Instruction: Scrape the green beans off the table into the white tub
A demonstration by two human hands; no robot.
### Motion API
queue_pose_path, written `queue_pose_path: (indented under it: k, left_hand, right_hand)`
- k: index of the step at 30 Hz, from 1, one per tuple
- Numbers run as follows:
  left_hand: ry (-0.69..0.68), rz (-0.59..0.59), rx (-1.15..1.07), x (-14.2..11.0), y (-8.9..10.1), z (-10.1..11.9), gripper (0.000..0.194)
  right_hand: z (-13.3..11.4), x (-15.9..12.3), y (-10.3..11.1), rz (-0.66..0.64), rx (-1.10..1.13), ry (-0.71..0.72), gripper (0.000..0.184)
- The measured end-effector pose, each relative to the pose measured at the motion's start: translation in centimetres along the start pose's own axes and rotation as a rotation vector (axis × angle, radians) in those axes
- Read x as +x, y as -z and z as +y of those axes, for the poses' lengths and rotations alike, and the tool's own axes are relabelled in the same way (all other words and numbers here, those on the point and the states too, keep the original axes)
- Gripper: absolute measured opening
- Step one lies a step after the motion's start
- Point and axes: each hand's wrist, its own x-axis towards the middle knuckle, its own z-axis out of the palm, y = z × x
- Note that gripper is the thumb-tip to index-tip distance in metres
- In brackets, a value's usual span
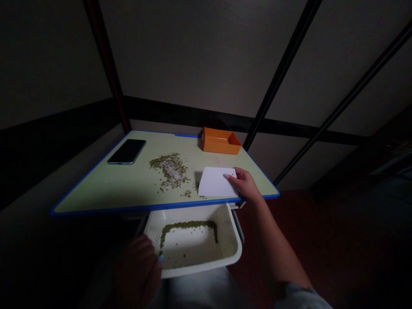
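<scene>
My right hand (245,184) pinches a white flat scraper card (215,182) that rests on the pale table (106,189) near its front edge. Left of the card lies a scattered pile of small green grains mixed with white grains (170,170). My left hand (139,268) grips the near left rim of a white tray (233,253), held below the table's front edge. Green grains (188,226) lie along the tray's far side.
A dark phone (126,151) lies at the table's back left. An orange open box (221,140) stands at the back right. The table has a blue rim. Dark walls and slanted bars stand behind. The floor at right is dim.
</scene>
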Motion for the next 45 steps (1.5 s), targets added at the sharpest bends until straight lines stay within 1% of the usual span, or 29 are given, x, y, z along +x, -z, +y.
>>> queue_pose_path:
  k: [5, 9, 14, 17, 19, 23, 25, 26, 28, 31, 36, 40, 42, 45]
  left_hand:
    - [0.015, 0.030, 0.018, 0.1, 0.0, 0.2, 0.019]
    - [0.005, 0.015, 0.038, -0.6, -0.1, 0.0, 0.016]
    - [0.003, 0.038, 0.024, 0.0, 0.0, 0.0, 0.019]
    - [-0.017, 0.028, 0.036, 0.5, 0.1, 0.1, 0.019]
    - [-0.020, 0.023, 0.044, 0.5, 0.2, 0.0, 0.019]
    - [-0.015, 0.029, 0.043, 0.3, 0.2, -0.1, 0.018]
    - [-0.007, 0.032, 0.038, 0.2, 0.2, -0.1, 0.017]
    - [-0.002, 0.036, 0.037, 0.2, 0.2, -0.1, 0.017]
    - [0.005, 0.038, 0.036, 0.2, 0.2, -0.1, 0.016]
    - [-0.001, 0.033, 0.040, 0.3, 0.3, 0.0, 0.018]
    - [-0.018, 0.038, 0.046, 0.2, 0.3, 0.0, 0.017]
    - [-0.039, 0.011, 0.064, 0.1, 0.2, -0.1, 0.017]
    - [-0.034, -0.007, 0.048, 0.2, 0.2, -0.1, 0.020]
    - [-0.029, -0.019, 0.031, 0.4, 0.3, 0.0, 0.023]
  right_hand:
    - [-0.4, -0.1, -0.5, -0.030, -0.012, -0.014, 0.033]
    - [-0.5, -0.2, -0.6, -0.058, -0.002, -0.009, 0.032]
    - [-0.5, -0.4, -0.5, -0.032, 0.034, -0.012, 0.033]
    - [-0.7, -0.4, -0.5, 0.037, 0.077, 0.010, 0.032]
    - [-0.8, -0.4, -0.4, 0.118, 0.100, 0.030, 0.031]
    - [-0.2, -0.1, -0.1, 0.335, 0.132, 0.081, 0.031]
    - [0.2, 0.1, 0.1, 0.400, 0.124, 0.082, 0.032]
    - [0.5, 0.2, 0.2, 0.410, 0.112, 0.079, 0.032]
    - [0.8, 0.3, 0.4, 0.394, 0.077, 0.080, 0.033]
    - [1.0, 0.3, 0.5, 0.325, 0.027, 0.083, 0.032]
    - [0.0, -0.3, 0.1, 0.217, 0.034, 0.061, 0.031]
    - [-0.6, -0.7, -0.2, 0.146, 0.002, 0.072, 0.031]
    - [-0.5, -0.7, -0.1, 0.144, -0.013, 0.073, 0.031]
    - [-0.1, -0.4, 0.1, 0.199, -0.021, 0.070, 0.031]
